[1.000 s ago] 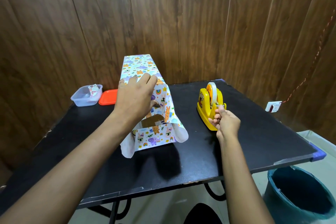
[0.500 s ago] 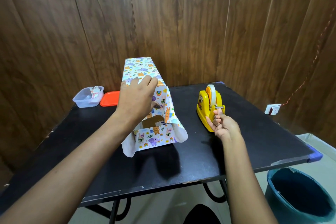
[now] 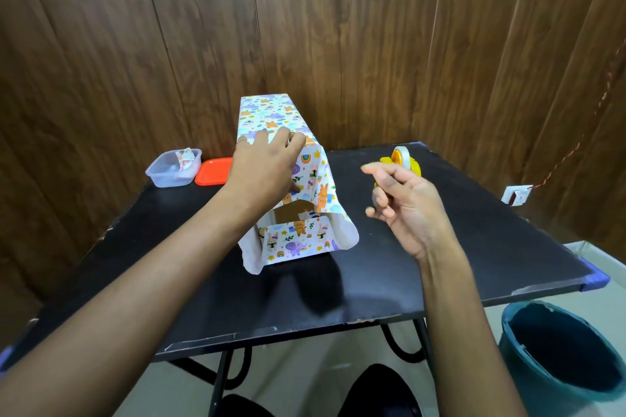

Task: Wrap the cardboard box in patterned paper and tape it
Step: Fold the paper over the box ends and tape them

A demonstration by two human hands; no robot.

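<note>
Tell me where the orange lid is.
In the head view, the orange lid lies far left on the table, beside the clear plastic container.

Even indoor light, soft shadow on the table (image 3: 474,247) — wall panels (image 3: 338,27) bow at edges, slight blur.

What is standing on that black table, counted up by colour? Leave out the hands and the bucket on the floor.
Multicoloured print: 1, the box in patterned paper
Yellow: 1, the tape dispenser
Clear: 1, the plastic tub
Orange-red: 1, the flat lid
Total: 4
</note>
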